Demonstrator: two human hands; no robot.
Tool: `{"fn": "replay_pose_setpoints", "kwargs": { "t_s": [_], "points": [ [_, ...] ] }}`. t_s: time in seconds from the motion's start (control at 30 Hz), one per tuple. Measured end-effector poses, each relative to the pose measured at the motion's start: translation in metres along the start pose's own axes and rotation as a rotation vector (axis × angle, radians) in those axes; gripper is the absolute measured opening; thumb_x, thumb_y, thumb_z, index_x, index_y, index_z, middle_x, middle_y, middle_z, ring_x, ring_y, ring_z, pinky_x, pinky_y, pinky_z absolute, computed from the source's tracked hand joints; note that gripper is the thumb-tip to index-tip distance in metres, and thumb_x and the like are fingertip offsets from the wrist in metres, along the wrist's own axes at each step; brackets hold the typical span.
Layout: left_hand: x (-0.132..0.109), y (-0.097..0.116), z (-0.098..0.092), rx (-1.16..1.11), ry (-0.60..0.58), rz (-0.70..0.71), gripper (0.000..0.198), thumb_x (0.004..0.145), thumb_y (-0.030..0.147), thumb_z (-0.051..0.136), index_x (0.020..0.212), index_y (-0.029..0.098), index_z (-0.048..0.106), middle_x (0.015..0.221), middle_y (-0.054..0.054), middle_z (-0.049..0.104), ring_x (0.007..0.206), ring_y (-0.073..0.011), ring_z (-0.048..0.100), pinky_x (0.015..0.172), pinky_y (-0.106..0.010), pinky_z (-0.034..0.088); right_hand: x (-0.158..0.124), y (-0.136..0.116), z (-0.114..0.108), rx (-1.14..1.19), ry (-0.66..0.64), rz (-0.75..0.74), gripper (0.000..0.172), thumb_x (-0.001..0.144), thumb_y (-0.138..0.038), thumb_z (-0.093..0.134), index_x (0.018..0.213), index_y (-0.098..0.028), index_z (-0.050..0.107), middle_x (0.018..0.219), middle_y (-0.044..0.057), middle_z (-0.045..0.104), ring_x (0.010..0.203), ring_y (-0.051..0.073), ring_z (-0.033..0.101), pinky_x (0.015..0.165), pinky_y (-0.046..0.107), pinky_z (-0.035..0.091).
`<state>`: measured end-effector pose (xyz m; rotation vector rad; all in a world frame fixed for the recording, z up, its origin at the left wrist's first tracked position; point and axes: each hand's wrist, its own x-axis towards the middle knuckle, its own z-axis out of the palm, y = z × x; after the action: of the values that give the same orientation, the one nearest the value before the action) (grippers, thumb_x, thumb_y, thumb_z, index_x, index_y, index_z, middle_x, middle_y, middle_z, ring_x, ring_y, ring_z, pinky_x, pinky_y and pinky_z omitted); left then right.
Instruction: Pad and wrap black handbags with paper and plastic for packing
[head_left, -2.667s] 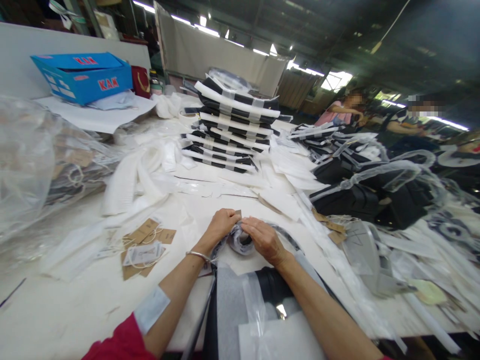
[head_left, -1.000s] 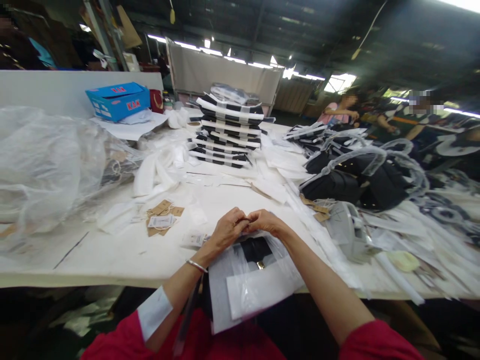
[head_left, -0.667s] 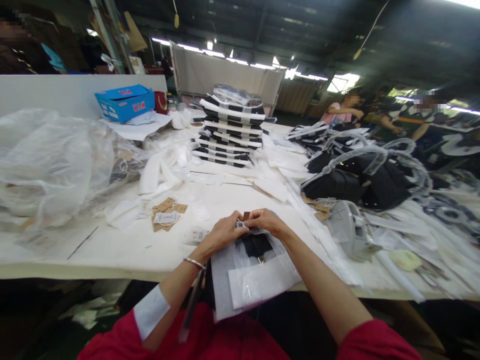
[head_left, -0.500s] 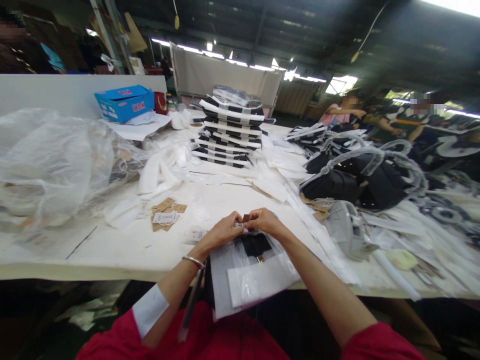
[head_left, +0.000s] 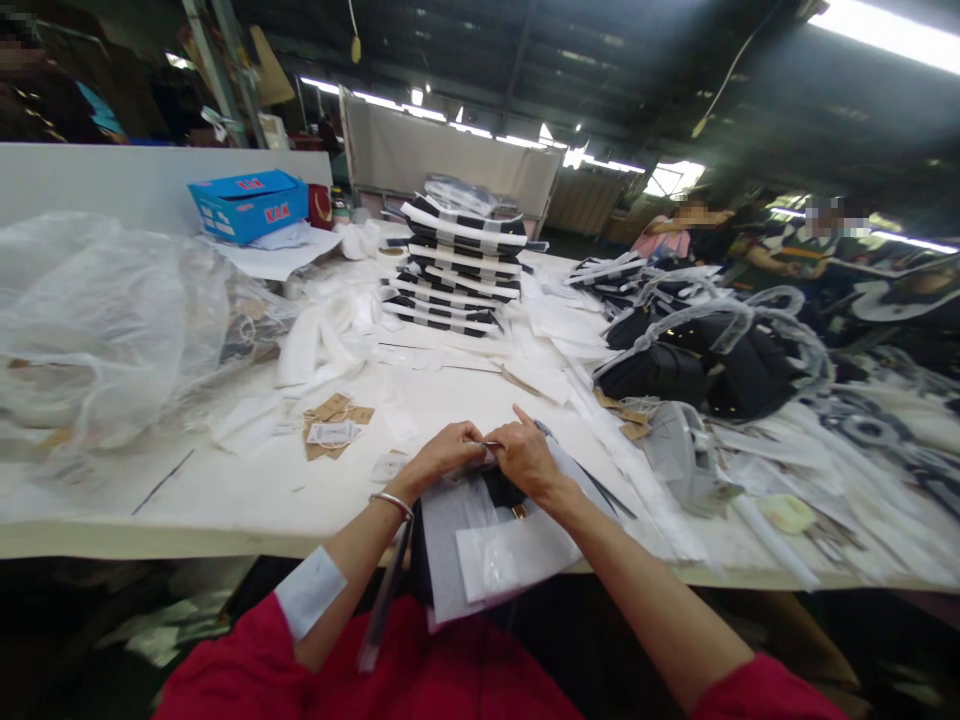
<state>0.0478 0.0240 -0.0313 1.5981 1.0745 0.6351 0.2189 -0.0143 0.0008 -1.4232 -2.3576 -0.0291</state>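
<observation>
In front of my body at the table edge is a black bag (head_left: 420,570), largely covered by white wrapping paper (head_left: 517,555) and clear plastic. Its gold-coloured buckle (head_left: 519,512) shows beneath my right wrist. My left hand (head_left: 452,450) is closed in a pinch over the bag's top edge. Beside it, my right hand (head_left: 527,460) is closed too, one finger sticking up. Between the fingertips of both hands is a small, thin piece, mostly hidden, whose kind I cannot make out. A dark strap in plastic (head_left: 386,600) hangs by my left forearm.
Brown card tags (head_left: 337,430) lie left of my hands. Black bags with white padding are stacked (head_left: 457,265) farther back. More black bags (head_left: 705,360), a grey tape dispenser (head_left: 679,455), a blue box (head_left: 251,205) and plastic wrap (head_left: 112,330) surround the work area. People stand far right.
My right hand has turned over, its back now covering more of the bag's top, and one finger has lifted. The small brown piece seen between the fingertips is now mostly hidden.
</observation>
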Motion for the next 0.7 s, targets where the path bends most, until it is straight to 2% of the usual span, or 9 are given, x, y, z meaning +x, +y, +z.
{"fn": "replay_pose_setpoints", "kwargs": {
  "t_s": [0.13,0.27,0.4,0.57,0.63,0.7],
  "points": [
    [0.005,-0.005,0.003,-0.099,0.019,-0.009,0.019,0.061,0.031,0.063,0.072,0.015,0.062,0.064,0.002,0.06,0.062,-0.0131,0.051,0.059,-0.025,0.037,-0.006,0.002,0.005,-0.085,0.116,-0.109,0.024,0.089,-0.012,0.052,0.078,-0.021,0.072,0.069,0.001,0.068,0.072,0.017,0.062,0.118,0.046,0.027],
    [0.01,-0.009,0.004,-0.175,0.007,-0.028,0.02,0.059,0.031,0.066,0.07,0.015,0.062,0.063,0.002,0.06,0.06,-0.012,0.051,0.058,-0.025,0.038,-0.012,0.002,0.007,-0.048,0.193,-0.175,0.026,0.093,-0.013,0.048,0.082,-0.021,0.07,0.077,0.002,0.069,0.081,0.017,0.064,0.12,0.049,0.024],
    [0.012,-0.01,-0.001,-0.226,-0.02,-0.062,0.02,0.057,0.029,0.066,0.071,0.015,0.063,0.063,0.002,0.06,0.058,-0.0113,0.05,0.057,-0.024,0.037,-0.017,-0.001,0.007,-0.002,0.175,-0.229,0.029,0.095,-0.011,0.044,0.094,-0.023,0.07,0.093,0.003,0.073,0.097,0.018,0.065,0.122,0.051,0.021],
    [0.009,-0.005,-0.011,-0.257,-0.069,-0.098,0.024,0.061,0.034,0.063,0.075,0.014,0.064,0.057,0.004,0.053,0.049,-0.0087,0.04,0.05,-0.024,0.028,-0.021,-0.003,0.003,-0.004,0.086,-0.22,0.026,0.092,-0.018,0.056,0.116,-0.023,0.066,0.114,0.007,0.071,0.113,0.023,0.061,0.121,0.056,0.018],
    [0.006,-0.002,-0.012,-0.255,-0.076,-0.099,0.026,0.062,0.036,0.063,0.077,0.015,0.064,0.056,0.005,0.05,0.048,-0.0081,0.037,0.049,-0.024,0.026,-0.021,-0.002,0.003,0.017,0.087,-0.189,0.027,0.092,-0.02,0.057,0.118,-0.024,0.066,0.116,0.007,0.07,0.115,0.024,0.06,0.12,0.058,0.017],
    [0.004,0.0,-0.011,-0.256,-0.077,-0.089,0.028,0.063,0.037,0.064,0.08,0.015,0.063,0.06,0.005,0.053,0.051,-0.0088,0.041,0.051,-0.024,0.029,-0.022,0.002,0.005,0.06,0.109,-0.156,0.026,0.093,-0.018,0.054,0.114,-0.026,0.068,0.114,0.006,0.072,0.112,0.023,0.062,0.12,0.059,0.015]
  ]
}}
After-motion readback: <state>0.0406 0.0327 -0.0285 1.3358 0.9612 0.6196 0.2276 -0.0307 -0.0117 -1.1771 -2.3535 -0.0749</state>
